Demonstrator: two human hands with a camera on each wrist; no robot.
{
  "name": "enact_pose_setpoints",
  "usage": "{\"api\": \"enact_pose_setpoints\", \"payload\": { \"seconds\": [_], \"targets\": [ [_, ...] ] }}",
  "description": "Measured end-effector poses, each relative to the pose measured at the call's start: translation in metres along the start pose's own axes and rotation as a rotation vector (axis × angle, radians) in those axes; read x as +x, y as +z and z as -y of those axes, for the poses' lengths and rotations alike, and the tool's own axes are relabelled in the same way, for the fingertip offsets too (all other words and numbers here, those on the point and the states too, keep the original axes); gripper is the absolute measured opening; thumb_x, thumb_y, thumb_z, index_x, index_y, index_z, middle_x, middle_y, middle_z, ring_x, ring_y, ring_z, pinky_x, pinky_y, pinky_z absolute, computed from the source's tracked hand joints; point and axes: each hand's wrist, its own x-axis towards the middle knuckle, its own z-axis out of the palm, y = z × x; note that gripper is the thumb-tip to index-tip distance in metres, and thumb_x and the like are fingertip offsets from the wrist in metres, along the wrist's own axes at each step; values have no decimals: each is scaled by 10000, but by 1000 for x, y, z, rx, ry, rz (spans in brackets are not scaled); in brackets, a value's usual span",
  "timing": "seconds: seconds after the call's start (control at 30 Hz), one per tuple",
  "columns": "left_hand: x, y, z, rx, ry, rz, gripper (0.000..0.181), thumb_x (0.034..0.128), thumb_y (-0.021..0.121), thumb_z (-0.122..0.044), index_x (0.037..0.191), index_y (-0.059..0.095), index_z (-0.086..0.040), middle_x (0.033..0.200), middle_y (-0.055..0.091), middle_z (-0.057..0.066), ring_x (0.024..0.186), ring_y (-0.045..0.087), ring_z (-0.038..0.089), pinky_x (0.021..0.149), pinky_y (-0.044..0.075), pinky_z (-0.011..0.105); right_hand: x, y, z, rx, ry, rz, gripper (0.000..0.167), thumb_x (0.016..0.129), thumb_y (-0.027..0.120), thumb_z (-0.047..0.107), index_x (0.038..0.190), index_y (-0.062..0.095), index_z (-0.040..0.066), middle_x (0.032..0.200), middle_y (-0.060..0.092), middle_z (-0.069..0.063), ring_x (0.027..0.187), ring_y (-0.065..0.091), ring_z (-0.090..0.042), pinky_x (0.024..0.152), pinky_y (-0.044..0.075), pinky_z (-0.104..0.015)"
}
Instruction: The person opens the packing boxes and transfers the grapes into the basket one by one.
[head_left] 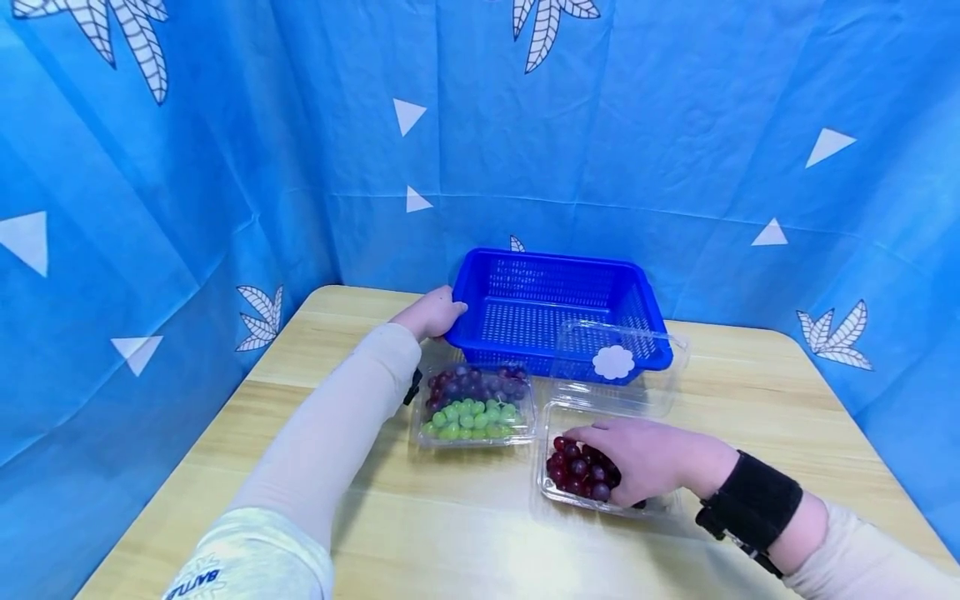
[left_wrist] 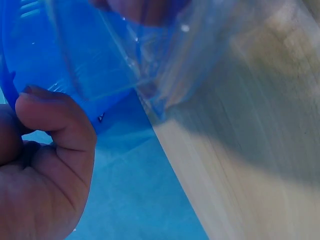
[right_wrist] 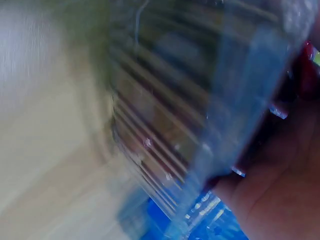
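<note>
Left to right, we log a pale left sleeve (head_left: 330,442) with dark lettering, leading up to the left hand (head_left: 435,313). This hand grips the left end of the blue basket (head_left: 487,354), thumb curled at the rim (the left wrist view shows the bent thumb clearly). We place the basket directly right of the left hand and beyond the right hand; its perforated floor is visible.

Just nearer than the left hand, beside its forearm, we find a clear box (head_left: 527,432) holding dark grapes (head_left: 468,382) on the far side and green grapes (head_left: 472,417) on the near side.

Beyond the right hand stands a raised clear lid (head_left: 663,390) bearing a white scalloped sticker (head_left: 613,362); it overlaps the basket in view, and we cannot tell whether they touch.

Under the right hand (head_left: 648,457) we record an open clear tray (head_left: 546,450) with red grapes (head_left: 577,471). The right hand grasps these grapes, fingers bent around them, fingertips hidden. A black wristband (head_left: 761,504) circles the right wrist.
</note>
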Motion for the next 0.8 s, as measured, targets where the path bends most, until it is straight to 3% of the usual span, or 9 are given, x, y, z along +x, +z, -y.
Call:
{"api": "enact_pose_setpoints", "payload": {
  "seconds": [0.17,0.37,0.8],
  "targets": [
    [1,-2,1,-24,-16,2,426,1113,390,-295,1446,352,-32,1260,618,185,943,682,240,904,545,432,1,1,1,-19,16,-16,863,663,827,210,1456,495,141,1279,605,14,1127,590,-208,935,529,-492],
    [2,-3,4,-94,-22,13,404,1109,405,-285,1418,347,-31,1183,611,174,843,668,233,775,541,390,2,2,1,-20,24,0,891,653,828,233,1469,480,149,1269,611,23,1105,596,-186,927,534,-477],
    [6,-1,11,-215,-30,30,486,1101,445,-259,1503,291,-32,1321,551,167,1074,649,285,935,547,464,3,6,3,-53,-14,-30,931,660,853,241,1500,458,171,1277,613,3,1116,609,-223,915,547,-496]
  ]
}}
